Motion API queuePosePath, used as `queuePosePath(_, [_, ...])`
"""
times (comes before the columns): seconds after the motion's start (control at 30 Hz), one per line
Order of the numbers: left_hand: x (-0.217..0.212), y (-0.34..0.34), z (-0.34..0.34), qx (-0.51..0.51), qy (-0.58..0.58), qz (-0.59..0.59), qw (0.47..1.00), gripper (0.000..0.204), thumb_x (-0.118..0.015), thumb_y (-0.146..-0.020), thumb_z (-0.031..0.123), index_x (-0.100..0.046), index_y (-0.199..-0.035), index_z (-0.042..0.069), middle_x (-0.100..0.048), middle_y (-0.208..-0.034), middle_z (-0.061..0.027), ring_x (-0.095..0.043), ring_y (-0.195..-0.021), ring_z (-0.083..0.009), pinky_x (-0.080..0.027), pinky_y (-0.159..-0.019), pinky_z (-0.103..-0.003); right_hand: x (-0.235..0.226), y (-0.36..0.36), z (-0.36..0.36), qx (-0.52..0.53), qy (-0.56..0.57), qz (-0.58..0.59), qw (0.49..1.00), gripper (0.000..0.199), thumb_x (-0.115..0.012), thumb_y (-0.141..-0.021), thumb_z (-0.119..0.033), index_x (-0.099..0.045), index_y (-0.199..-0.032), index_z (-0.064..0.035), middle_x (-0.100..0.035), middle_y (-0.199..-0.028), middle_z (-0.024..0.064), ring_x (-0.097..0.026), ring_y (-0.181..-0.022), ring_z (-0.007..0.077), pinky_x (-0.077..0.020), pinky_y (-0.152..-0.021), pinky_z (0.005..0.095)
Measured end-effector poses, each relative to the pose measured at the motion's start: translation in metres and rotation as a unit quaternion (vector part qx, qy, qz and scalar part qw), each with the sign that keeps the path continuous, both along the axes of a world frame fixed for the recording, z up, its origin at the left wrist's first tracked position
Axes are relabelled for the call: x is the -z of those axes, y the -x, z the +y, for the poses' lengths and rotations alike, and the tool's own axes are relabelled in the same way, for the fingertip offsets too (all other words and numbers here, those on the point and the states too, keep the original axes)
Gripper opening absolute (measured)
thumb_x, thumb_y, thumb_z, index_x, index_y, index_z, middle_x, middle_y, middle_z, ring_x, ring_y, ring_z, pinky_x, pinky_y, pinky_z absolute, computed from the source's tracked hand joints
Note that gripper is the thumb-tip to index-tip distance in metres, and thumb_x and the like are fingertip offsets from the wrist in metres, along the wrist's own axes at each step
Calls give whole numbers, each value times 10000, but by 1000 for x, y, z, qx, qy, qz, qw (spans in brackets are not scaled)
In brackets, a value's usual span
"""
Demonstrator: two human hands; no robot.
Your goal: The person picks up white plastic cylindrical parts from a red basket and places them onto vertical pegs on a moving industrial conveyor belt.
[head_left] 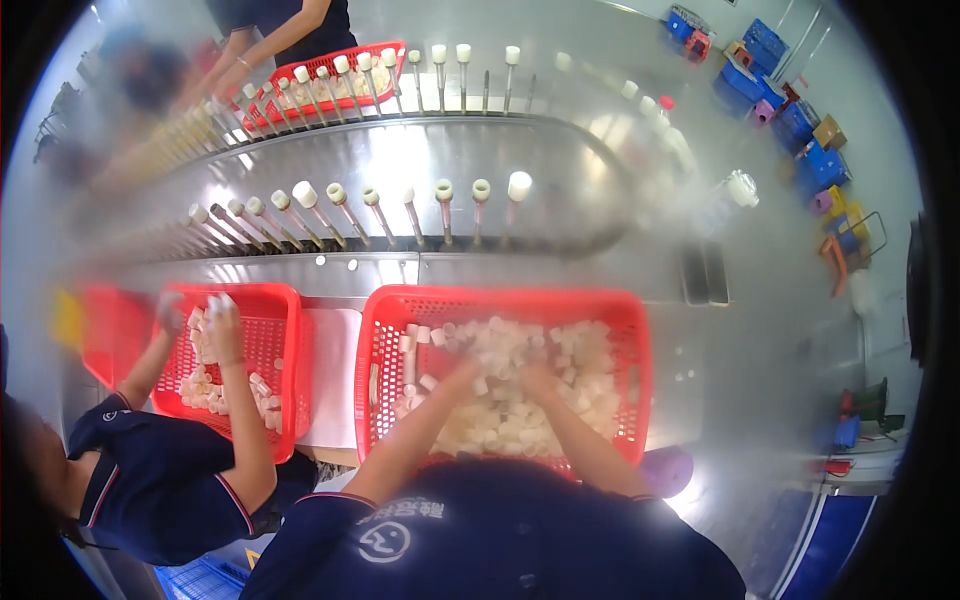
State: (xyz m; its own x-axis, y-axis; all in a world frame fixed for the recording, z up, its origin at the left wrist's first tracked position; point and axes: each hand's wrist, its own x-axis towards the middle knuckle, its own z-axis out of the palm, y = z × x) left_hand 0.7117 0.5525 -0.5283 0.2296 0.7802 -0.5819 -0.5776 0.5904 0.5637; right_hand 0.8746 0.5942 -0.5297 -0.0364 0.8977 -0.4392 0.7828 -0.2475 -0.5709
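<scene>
In front of me a red perforated plastic basket (505, 294) holds a heap of short, whitish, hollow-looking cylinders (490, 418). My left hand (474, 364) reaches into the middle of the heap. Close to its right, my right hand (538, 376) is also down among the pieces. Both hands are pale and smeared, so their fingers do not show, nor whether they hold any piece.
Beyond the basket, upright rods with white and greenish caps (444, 190) line a steel oval track (400, 150). At left, a co-worker's hands (222, 325) are over another red basket (290, 370). Another person works across the track. Far right are blue crates (765, 45).
</scene>
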Motion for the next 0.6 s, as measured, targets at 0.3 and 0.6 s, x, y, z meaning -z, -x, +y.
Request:
queuePosePath(0.3, [-88, -3, -8, 64, -126, 58, 988, 282, -548, -849, 195, -507, -1123, 142, -578, -1003, -27, -587, -811, -141, -515, -595, -296, -60, -2, -11, 124, 436, 602, 657, 588, -342, -819, -628, -469, -1202, -200, -521, -1166, 45, -489, -1058, 267, -353, -898, 512])
queuePosePath(0.6, [-156, 8, -20, 53, -307, 354, 882, 289, -558, -849, 172, -506, -1121, 90, -578, -935, -33, -566, -791, -100, -494, -603, -249, -102, 16, -22, 77, 423, 651, 625, 502, -438, -831, -534, -457, -1218, -216, -541, -1124, 73, -527, -1040, 333, -492, -713, 488])
